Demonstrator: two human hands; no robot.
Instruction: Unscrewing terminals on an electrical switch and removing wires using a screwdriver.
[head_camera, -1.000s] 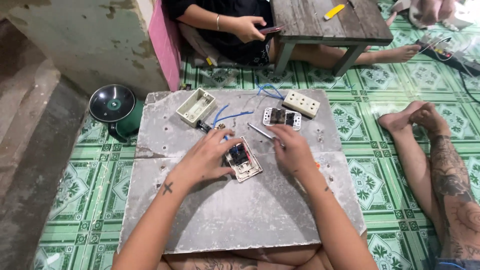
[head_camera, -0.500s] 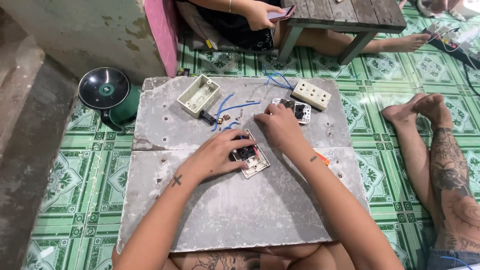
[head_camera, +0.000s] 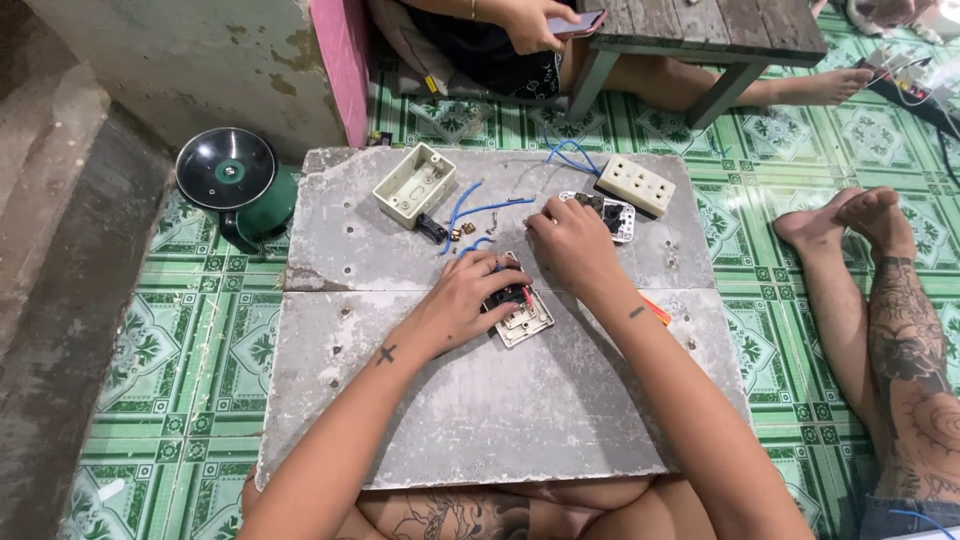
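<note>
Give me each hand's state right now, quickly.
Left hand: closed on the switch plate, pinning it to the slab.
Right hand: fingers curled beside another switch module; grip cannot be told.

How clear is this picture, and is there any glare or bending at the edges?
Head view: even, soft light with faint shadows under the left hand and right hand; mild sheen on the green floor tiles; the grey slab bows slightly from the wide lens; small screws by the blue wires are too small to resolve.

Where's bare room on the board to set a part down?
Free: the near half of the grey board, below the left hand. Crowded: far half, around the box, blue wires, socket plate and right hand.
</note>
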